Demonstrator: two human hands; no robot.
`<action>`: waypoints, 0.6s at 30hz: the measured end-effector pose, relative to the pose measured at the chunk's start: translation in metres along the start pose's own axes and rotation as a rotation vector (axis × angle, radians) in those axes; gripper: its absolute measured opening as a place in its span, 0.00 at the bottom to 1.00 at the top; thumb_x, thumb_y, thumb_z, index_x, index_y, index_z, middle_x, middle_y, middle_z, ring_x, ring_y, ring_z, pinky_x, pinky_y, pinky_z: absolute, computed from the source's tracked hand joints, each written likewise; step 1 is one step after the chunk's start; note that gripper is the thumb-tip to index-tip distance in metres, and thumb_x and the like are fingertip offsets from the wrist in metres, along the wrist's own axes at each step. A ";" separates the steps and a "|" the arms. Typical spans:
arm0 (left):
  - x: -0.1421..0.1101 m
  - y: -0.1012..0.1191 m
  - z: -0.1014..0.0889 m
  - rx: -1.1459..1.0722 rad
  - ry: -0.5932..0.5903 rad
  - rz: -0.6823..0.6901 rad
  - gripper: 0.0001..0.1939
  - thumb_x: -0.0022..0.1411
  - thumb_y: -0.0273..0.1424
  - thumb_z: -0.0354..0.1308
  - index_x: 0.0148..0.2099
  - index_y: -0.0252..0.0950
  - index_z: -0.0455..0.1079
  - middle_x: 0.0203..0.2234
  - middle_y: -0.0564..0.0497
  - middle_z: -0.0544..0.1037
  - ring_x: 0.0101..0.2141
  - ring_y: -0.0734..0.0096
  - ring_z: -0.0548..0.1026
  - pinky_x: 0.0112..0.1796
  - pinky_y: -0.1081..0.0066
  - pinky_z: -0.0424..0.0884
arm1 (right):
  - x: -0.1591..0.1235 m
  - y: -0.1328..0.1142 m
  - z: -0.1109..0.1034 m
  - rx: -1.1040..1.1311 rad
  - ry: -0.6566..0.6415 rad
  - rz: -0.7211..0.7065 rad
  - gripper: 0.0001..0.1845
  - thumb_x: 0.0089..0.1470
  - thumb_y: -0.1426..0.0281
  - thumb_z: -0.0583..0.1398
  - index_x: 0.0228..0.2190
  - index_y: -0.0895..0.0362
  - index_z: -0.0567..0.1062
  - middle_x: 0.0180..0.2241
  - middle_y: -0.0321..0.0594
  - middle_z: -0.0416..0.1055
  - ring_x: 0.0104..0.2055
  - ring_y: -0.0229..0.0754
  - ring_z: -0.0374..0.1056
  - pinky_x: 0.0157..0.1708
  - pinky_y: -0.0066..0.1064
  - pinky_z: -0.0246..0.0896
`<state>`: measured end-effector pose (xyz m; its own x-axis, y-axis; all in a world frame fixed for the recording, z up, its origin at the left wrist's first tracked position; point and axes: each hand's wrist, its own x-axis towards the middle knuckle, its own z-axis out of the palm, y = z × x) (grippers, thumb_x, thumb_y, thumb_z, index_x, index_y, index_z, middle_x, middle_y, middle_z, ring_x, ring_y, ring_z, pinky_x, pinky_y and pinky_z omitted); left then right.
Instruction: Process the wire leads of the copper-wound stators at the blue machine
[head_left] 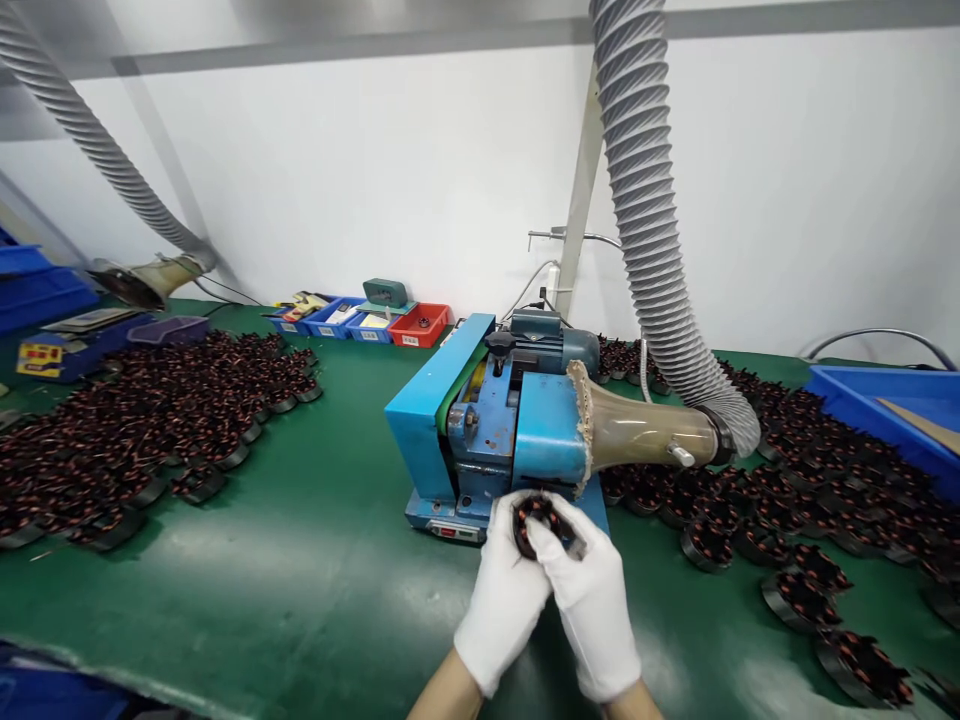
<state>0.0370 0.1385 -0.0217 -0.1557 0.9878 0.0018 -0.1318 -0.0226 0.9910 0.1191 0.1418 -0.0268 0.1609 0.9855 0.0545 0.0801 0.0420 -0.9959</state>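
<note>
Both hands wear white gloves and meet at the front of a blue belt-driven machine (pixel 551 425). Between them is a motor stator (pixel 534 515), a round black part with copper windings. My left hand (pixel 506 585) wraps its left side. My right hand (pixel 589 590) grips it from the right, with the thumb lying over its face. The stator is close against the machine's front lower edge; whether it touches cannot be made out. The fingers partly cover its rim.
Many similar stators (pixel 187 400) lie massed at left, and more stators (pixel 795 480) spread at right. A grey duct hose (pixel 645 200) joins the machine's clear funnel (pixel 652 435). Small blue bins and a red bin (pixel 421 325) stand behind. At far right is a blue crate (pixel 885 385).
</note>
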 end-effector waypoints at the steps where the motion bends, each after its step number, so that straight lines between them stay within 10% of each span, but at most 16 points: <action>1: -0.007 -0.001 -0.003 0.018 -0.015 0.010 0.17 0.52 0.23 0.52 0.46 0.39 0.63 0.41 0.48 0.73 0.43 0.67 0.72 0.47 0.65 0.68 | -0.007 0.005 -0.001 -0.013 0.012 0.005 0.23 0.44 0.58 0.64 0.40 0.57 0.78 0.43 0.49 0.75 0.46 0.54 0.71 0.48 0.43 0.66; 6: -0.028 -0.006 -0.012 0.097 -0.086 0.130 0.19 0.54 0.25 0.55 0.49 0.41 0.63 0.45 0.48 0.71 0.46 0.63 0.71 0.48 0.63 0.66 | -0.029 0.023 -0.006 -0.019 0.102 0.028 0.28 0.37 0.56 0.66 0.41 0.57 0.79 0.44 0.50 0.75 0.47 0.57 0.70 0.47 0.43 0.66; 18: 0.015 -0.009 0.013 -0.041 0.044 -0.014 0.15 0.52 0.22 0.53 0.43 0.39 0.63 0.40 0.49 0.74 0.43 0.67 0.73 0.48 0.63 0.67 | 0.015 -0.003 0.002 0.026 0.049 -0.041 0.18 0.47 0.61 0.63 0.38 0.59 0.77 0.40 0.49 0.76 0.43 0.51 0.72 0.46 0.41 0.66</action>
<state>0.0483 0.1550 -0.0292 -0.1960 0.9804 -0.0185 -0.1741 -0.0162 0.9846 0.1190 0.1569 -0.0230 0.2061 0.9736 0.0982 0.0624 0.0870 -0.9943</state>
